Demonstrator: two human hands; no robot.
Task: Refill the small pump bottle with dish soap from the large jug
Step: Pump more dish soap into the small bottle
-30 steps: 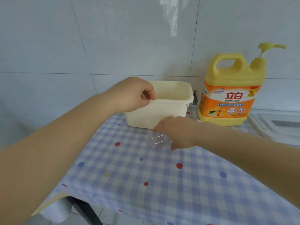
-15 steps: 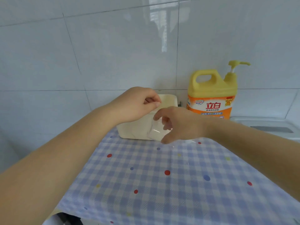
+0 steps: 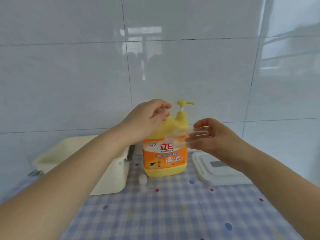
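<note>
The large yellow jug (image 3: 164,158) with an orange label stands at the back of the table, its yellow pump head (image 3: 183,103) raised. My left hand (image 3: 147,118) sits on top of the jug with fingers curled over the handle, which it hides. My right hand (image 3: 218,137) holds the small clear bottle (image 3: 194,136) in the air, tilted on its side, right in front of the jug's shoulder. The bottle's neck points left and looks blurred. A small white pump piece (image 3: 143,179) lies on the cloth by the jug's base.
A cream plastic tub (image 3: 110,181) stands left of the jug, partly behind my left forearm. A white lidded container (image 3: 216,175) lies to the right. The blue checked tablecloth (image 3: 173,213) with coloured dots covers the table. White wall tiles rise close behind.
My view has swung right and up, bringing the jug to the centre. My left hand left the tub and went to the jug's handle. My right hand lifted the clear bottle rightwards.
</note>
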